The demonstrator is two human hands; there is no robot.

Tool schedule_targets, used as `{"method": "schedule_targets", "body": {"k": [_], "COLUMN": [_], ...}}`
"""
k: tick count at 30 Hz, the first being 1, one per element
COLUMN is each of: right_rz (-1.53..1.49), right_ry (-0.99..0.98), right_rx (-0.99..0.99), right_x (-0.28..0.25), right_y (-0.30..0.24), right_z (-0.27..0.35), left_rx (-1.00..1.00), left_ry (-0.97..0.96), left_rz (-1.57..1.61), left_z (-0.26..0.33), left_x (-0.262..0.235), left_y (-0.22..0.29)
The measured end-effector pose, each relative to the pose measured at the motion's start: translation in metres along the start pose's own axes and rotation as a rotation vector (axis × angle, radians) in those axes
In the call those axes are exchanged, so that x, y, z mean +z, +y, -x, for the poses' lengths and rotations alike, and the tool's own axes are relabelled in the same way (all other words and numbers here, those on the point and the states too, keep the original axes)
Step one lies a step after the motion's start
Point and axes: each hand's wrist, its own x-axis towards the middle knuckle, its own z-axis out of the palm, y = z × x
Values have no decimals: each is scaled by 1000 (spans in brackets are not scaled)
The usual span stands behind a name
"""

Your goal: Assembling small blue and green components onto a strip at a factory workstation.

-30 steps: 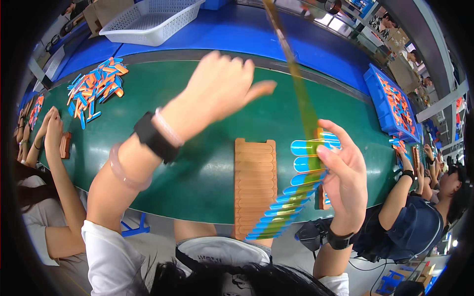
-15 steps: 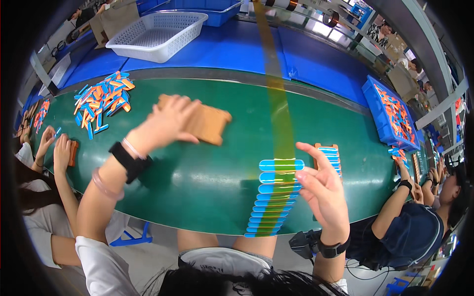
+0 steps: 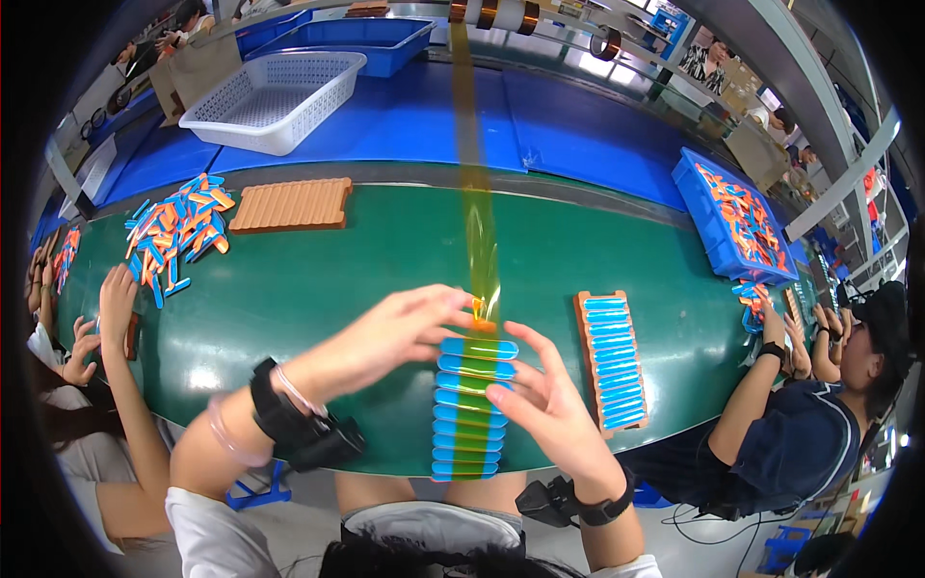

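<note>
A column of blue round-ended strips [image 3: 474, 397] is joined by a translucent amber tape [image 3: 475, 226] running down the middle. My left hand [image 3: 400, 332] is over the column's far end, its bent fingers on a small orange object [image 3: 479, 316] at the tape; its kind is hidden. To the right, my right hand [image 3: 554, 405] has its fingers apart, with the thumb over the strips' right ends and the index finger raised. A brown grooved block [image 3: 292, 205] lies at the back left. Right of my right hand, another grooved block [image 3: 579, 323] carries a row of blue strips.
Loose orange and blue strips [image 3: 183, 226] are heaped at the back left. A white basket [image 3: 275, 135] stands beyond the green table [image 3: 385, 255]. At right is a blue bin [image 3: 718, 260] of strips. Co-workers sit on both sides; tape rolls [image 3: 496, 13] hang on a bar.
My left hand has let go of the brown block at the back left and come right to the tape. My right hand stays beside the strips. The view has shifted.
</note>
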Motion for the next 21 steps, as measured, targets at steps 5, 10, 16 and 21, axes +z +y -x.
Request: {"method": "schedule_targets", "body": {"k": [5, 10, 16, 21], "right_rz": [762, 1009, 1058, 1096], "right_ry": [528, 707, 576, 556], "right_rx": [-390, -132, -230, -272], "right_x": [-34, -101, -103, -75], "right_y": [17, 45, 57, 63], "right_z": [50, 100, 83, 82], "left_rx": [92, -1, -19, -2], "left_ry": [80, 100, 105, 194], "left_rz": [340, 323, 345, 386], "left_z": [18, 37, 47, 58], "left_x": [-16, -17, -33, -38], "left_y": [-14, -15, -26, -26]}}
